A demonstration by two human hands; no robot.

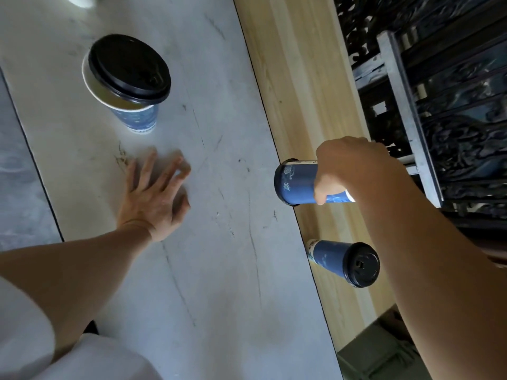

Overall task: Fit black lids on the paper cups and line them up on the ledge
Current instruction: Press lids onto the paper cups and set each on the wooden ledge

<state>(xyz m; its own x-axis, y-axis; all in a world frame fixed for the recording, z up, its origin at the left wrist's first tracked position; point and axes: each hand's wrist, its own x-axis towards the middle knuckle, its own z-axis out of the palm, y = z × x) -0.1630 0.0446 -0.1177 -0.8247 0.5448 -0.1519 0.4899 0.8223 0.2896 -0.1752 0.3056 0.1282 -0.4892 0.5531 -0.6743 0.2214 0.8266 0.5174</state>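
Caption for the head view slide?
Right hand grips a blue cup at the ledge near a lidded cup; left hand flat on counter.

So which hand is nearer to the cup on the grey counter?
Left. The left hand rests on the counter close to that cup, not touching it. The right hand is far off by the wooden ledge, holding another cup.

We are holding a blue paper cup (296, 185) sideways at the edge of the ledge (301, 91), while a lidded cup (336, 259) is standing on it and a third cup (137, 117) is sitting on the counter (219, 256), its black lid (129, 68) lying askew.
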